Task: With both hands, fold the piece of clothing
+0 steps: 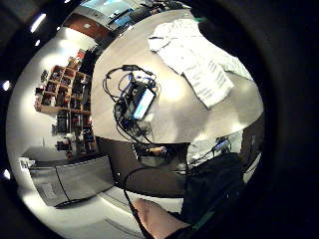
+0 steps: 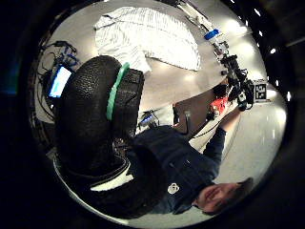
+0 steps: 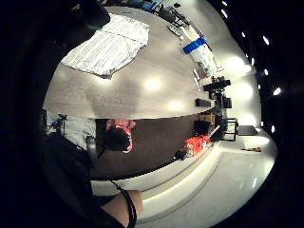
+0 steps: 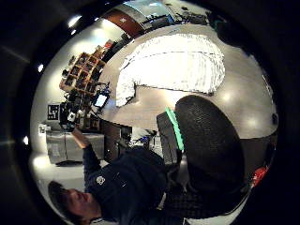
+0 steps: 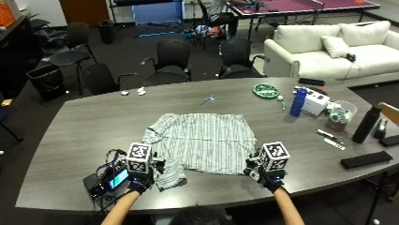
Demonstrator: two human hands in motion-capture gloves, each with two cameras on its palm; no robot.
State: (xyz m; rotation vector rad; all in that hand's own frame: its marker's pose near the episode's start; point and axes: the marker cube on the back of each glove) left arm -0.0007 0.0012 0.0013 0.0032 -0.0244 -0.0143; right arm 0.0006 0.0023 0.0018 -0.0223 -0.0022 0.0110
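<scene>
From the outside view, a striped shirt [image 5: 203, 143] lies spread flat on the grey surface [image 5: 81, 136], and the left hand [image 5: 141, 180] and right hand [image 5: 267, 177] sit at its two near corners, just beside or touching the hem; whether either hand's fingers pinch the cloth I cannot tell, as cubes cover them. I judge the folding not yet begun: the next move calls for both hands to take the near hem evenly and carry it away over the cloth. In the left little finger side palm view the shirt [image 1: 199, 59] lies apart from the palm, beside a small device with a lit screen [image 1: 143, 102]. The left thumb side view shows a gloved thumb [image 2: 95, 133] with nothing round it. The right little finger side view shows the shirt [image 3: 107, 47] flat. No legible writing or brand shows anywhere.
</scene>
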